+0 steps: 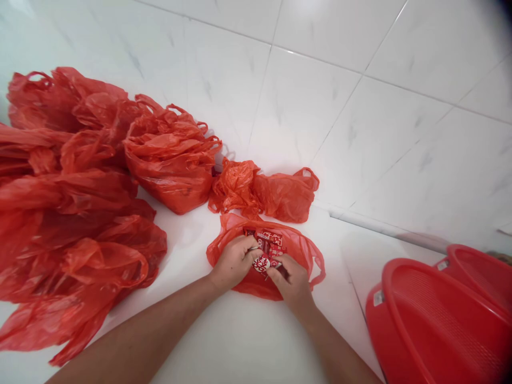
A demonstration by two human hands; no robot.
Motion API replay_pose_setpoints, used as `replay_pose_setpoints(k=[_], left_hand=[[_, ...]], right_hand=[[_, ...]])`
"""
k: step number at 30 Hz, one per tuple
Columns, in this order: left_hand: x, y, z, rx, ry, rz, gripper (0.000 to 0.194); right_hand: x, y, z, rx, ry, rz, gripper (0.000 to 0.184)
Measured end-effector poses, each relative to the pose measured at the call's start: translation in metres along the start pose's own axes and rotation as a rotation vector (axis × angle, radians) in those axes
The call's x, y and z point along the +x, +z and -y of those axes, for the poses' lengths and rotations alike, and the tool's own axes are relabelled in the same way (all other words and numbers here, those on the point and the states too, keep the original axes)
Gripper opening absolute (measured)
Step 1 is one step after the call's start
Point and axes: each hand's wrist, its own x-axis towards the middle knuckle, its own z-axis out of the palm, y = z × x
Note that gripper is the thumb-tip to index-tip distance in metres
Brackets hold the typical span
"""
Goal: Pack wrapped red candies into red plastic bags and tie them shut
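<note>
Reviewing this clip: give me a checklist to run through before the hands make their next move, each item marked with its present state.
1. Open red bag has its mouth spread around the hands: ok.
2. Left hand and right hand both have a grip at the printed red packet: ok.
3. Bag handle at the right lies clear of the fingers: ok.
4. Packet is sealed and undamaged: cannot tell; fingers cover its edges.
5. Every item inside the bag can be counted: not ok; the hands hide part of the contents.
6. Red baskets stand apart from the right hand: ok.
</note>
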Motion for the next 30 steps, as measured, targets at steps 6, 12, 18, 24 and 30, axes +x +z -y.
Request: replay_pose_setpoints(k=[6, 12, 18, 24, 30], left_hand=[[-0.0016, -0.0014, -0.0008, -0.035, -0.005, 0.022, 0.021], [-0.0043, -0.0024, -0.0020, -0.038, 0.072, 0.106, 0.028], [-0.0026, 0.0007, -0.0024, 0.006, 0.169, 0.161, 0.014], [-0.0033, 0.0012, -0.0035, 0.016, 0.231, 0.143, 0.018], [-0.0049, 0.0024, -0.0055, 0.041, 0.258, 0.143, 0.020]], right_hand=[[-0.0010, 0.0015, 0.0018, 0.023, 0.044, -0.026, 0.016], [-0.0018, 0.0015, 0.0048, 0.015, 0.035, -0.030, 0.013], [-0.0014, 0.0017, 0.0069, -0.007, -0.002, 0.007, 0.012], [0.0020, -0.0005, 0.0096, -0.013, -0.022, 0.028, 0.008], [-0.0001, -0.0032, 0.0088, -0.025, -0.037, 0.055, 0.006]])
